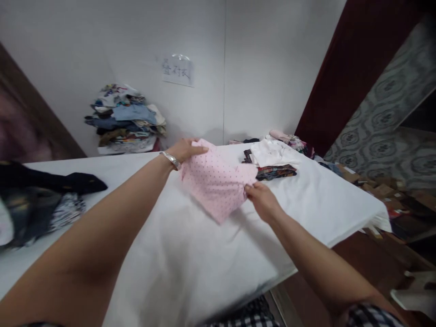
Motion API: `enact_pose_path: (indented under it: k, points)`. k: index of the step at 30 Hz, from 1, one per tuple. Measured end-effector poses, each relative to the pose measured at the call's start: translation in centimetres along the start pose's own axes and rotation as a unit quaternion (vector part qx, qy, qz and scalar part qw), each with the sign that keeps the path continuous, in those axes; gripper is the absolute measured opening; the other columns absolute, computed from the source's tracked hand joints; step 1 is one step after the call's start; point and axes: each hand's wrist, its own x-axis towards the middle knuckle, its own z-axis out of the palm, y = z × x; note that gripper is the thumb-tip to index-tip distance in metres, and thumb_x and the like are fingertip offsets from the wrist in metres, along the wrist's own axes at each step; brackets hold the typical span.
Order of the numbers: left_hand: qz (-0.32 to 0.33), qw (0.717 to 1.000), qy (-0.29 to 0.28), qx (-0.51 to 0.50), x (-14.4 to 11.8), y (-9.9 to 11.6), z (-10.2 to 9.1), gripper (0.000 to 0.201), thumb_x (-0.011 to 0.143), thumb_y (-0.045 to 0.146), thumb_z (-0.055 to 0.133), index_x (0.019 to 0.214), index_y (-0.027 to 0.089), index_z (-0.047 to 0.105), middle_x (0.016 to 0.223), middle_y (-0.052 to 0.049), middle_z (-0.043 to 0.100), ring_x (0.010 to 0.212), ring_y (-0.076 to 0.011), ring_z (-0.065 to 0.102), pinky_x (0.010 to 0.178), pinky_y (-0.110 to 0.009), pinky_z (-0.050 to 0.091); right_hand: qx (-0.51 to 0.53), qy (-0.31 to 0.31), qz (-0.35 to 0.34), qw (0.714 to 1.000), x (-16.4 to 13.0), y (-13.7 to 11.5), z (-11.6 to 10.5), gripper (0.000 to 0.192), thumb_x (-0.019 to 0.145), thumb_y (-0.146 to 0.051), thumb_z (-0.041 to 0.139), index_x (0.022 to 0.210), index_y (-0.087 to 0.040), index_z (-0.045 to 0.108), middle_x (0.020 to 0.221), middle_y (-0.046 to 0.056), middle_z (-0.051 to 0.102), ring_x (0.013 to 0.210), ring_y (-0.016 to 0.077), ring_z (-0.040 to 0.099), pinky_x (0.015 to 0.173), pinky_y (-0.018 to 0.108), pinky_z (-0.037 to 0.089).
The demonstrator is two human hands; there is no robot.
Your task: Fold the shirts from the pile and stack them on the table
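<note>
A pink garment with small dark dots [218, 181] hangs between my two hands, above a table covered in white cloth [163, 254]. My left hand [187, 150], with a silver bracelet at the wrist, pinches its upper left part. On the other side, my right hand [260, 197] grips the garment's right edge between thumb and fingers. The cloth sags between them, and its lower corner points down toward the table. Which kind of garment it is cannot be made out. Just behind my right hand lie a folded white garment [272, 153] and a folded patterned one [276, 172].
A tall pile of folded clothes [126, 118] stands at the back left by the wall. Dark clothes [37, 204] lie at the left. A handwritten paper sign [178, 70] is on the wall. Cardboard boxes [384, 190] sit beyond the table's right edge.
</note>
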Motion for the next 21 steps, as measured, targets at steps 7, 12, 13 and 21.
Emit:
enact_pose_path:
  k: [7,12,13,21]
  points:
    - [0.017,0.987,0.159,0.015,-15.4,-0.9,-3.0,0.046,0.068,0.050,0.070,0.103,0.020,0.063,0.096,-0.001,0.069,0.087,-0.0201,0.062,0.087,-0.040,0.051,-0.172,-0.097,-0.116,0.973,-0.2,0.0,0.4,0.032,0.074,-0.033,0.066,0.103,-0.022,0.073,0.107,0.002,0.074,0.111,0.0250,0.059,0.103,0.042,0.039]
    - [-0.098,0.991,0.019,0.093,-28.7,-7.2,2.4,0.021,0.070,0.039,0.064,0.085,0.023,0.065,0.087,-0.004,0.071,0.084,-0.0238,0.062,0.080,-0.039,0.051,-0.334,-0.246,-0.036,0.909,-6.1,7.1,-2.7,0.023,0.083,-0.033,0.057,0.091,-0.025,0.077,0.103,0.004,0.074,0.102,0.0272,0.061,0.103,0.047,0.038]
    - [-0.113,0.990,0.006,0.087,-30.4,-7.8,3.2,0.021,0.071,0.037,0.063,0.087,0.023,0.066,0.088,-0.004,0.071,0.084,-0.0240,0.063,0.080,-0.039,0.051,-0.355,-0.262,-0.043,0.896,-7.0,8.0,-3.1,0.024,0.084,-0.031,0.054,0.090,-0.027,0.077,0.106,0.004,0.073,0.102,0.0265,0.061,0.106,0.048,0.035]
    - [-0.251,0.967,0.031,-0.021,-31.2,-6.6,3.2,0.066,0.081,0.058,0.053,0.134,0.017,0.047,0.096,-0.007,0.073,0.093,-0.0249,0.068,0.081,-0.037,0.053,-0.212,-0.204,0.085,0.952,-8.1,6.6,-3.1,0.055,0.076,-0.036,0.069,0.130,-0.025,0.061,0.113,0.006,0.071,0.109,0.0262,0.060,0.104,0.043,0.039]
